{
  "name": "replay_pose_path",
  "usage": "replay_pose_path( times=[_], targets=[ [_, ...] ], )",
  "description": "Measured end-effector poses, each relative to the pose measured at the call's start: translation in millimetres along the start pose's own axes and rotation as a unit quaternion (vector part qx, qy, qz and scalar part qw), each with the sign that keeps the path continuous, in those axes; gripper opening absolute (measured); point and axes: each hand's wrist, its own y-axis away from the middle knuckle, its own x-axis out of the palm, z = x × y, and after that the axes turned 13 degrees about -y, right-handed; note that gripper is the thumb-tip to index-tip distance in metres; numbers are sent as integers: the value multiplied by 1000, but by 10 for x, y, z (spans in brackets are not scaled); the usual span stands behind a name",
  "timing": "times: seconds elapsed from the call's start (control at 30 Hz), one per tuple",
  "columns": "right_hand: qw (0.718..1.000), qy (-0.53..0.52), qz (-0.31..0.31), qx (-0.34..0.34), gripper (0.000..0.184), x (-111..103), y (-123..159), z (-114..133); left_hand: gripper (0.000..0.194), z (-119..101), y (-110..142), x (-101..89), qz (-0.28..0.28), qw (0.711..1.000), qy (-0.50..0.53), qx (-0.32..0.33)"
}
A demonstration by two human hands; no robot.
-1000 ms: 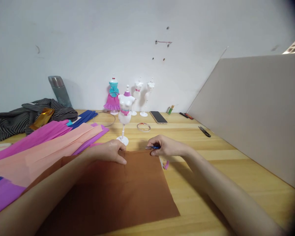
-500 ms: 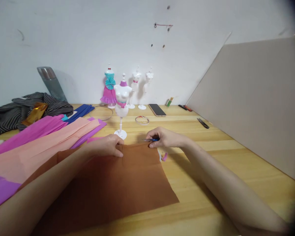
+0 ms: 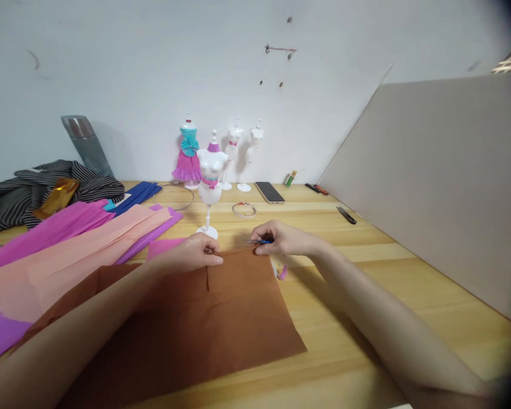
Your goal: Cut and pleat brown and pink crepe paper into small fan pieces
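A brown paper sheet [image 3: 221, 318] lies flat on the wooden table [image 3: 366, 272] in front of me. My left hand [image 3: 191, 254] rests on its far edge, fingers curled and pressed onto the paper beside a short slit. My right hand [image 3: 281, 238] is closed around small blue-handled scissors [image 3: 258, 241] at the sheet's far right corner. A white mini mannequin [image 3: 210, 182] on a stand is just beyond both hands.
Pink, peach, purple and blue paper sheets [image 3: 68, 244] lie at the left, with striped cloth [image 3: 38, 190] and a steel flask [image 3: 85, 145] behind. More small mannequins [image 3: 238, 153], a phone [image 3: 269, 192], a wire ring [image 3: 243, 209] and black snips [image 3: 346, 215] sit further back. A grey board [image 3: 443, 182] walls the right.
A short slit now shows in the brown sheet's far edge by my left hand. My left fingers slid slightly right along the edge; the right hand stays in place with the scissors.
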Motion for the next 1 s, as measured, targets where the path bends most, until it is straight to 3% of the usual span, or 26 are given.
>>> replay_pose_path(
  times=[0.43,0.63,0.8,0.9,1.0],
  targets=[
    [993,-94,-72,15,45,-139,150,113,28,6,21,-75,12,999,35,19],
    [996,2,-87,-13,37,-103,163,228,28,-1,30,-79,16,999,51,3],
    [992,112,-51,-20,23,-38,118,231,27,-106,74,-106,18,997,72,-5],
    [996,73,-40,-2,20,-21,100,202,26,-113,79,-112,12,997,79,-12],
    [997,10,-73,16,24,-19,95,184,33,-96,67,-112,3,996,84,5]
  ],
)
